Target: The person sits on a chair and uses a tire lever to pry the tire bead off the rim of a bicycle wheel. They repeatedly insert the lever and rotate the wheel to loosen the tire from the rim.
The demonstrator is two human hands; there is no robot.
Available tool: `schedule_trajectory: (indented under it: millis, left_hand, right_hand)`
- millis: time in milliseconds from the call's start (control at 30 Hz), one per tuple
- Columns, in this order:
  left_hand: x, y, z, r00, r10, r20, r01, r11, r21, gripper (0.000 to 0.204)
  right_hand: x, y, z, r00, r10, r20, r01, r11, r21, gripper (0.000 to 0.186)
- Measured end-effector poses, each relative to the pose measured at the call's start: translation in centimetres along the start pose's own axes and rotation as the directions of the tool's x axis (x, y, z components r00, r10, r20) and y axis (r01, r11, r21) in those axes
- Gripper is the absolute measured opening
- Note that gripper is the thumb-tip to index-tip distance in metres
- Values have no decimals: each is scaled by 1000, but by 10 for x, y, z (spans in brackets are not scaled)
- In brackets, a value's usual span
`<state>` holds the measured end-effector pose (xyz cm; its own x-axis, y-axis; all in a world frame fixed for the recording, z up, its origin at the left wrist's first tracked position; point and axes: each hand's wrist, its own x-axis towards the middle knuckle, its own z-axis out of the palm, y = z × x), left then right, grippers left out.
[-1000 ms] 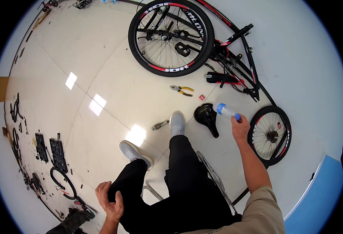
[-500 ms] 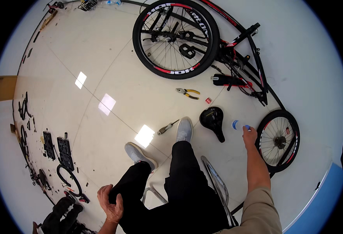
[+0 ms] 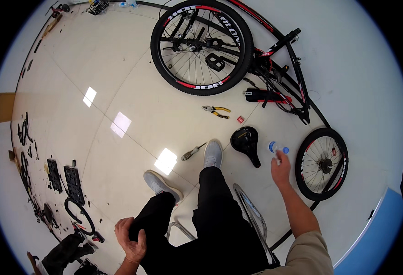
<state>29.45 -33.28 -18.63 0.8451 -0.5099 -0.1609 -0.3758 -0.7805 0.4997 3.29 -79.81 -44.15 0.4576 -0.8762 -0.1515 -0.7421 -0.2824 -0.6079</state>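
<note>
Two hands are in view; the right hand (image 3: 280, 168) reaches forward and down toward the floor (image 3: 132, 91), its fingers just at a small clear bottle with a blue cap (image 3: 277, 148); whether they grip or have let go cannot be told. A second ago the same hand held this bottle raised, level with the black saddle (image 3: 246, 141); the bottle is now low, apparently on the floor, between the saddle and the small loose wheel (image 3: 321, 169); judged from this, the bottle is being set down. The left hand (image 3: 130, 234) rests clenched on the left knee, holding nothing visible. Ahead lie yellow-handled pliers (image 3: 217, 111), a screwdriver (image 3: 192, 152) beside the right shoe, and the bicycle frame with its large wheel (image 3: 201, 46).
</note>
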Motion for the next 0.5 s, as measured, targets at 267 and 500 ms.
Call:
schedule_trajectory:
  millis: [267, 500]
  left_hand:
    - [-13, -7, 2, 993, -19, -120, 7, 995, -98, 48]
    - [-32, -20, 6, 973, -25, -227, -17, 983, -183, 52]
  right_hand:
    - [-99, -63, -23, 777, 131, 615, -269, 953, 137, 36]
    - [-149, -131, -108, 591, 162, 790, -398, 910, 112, 40]
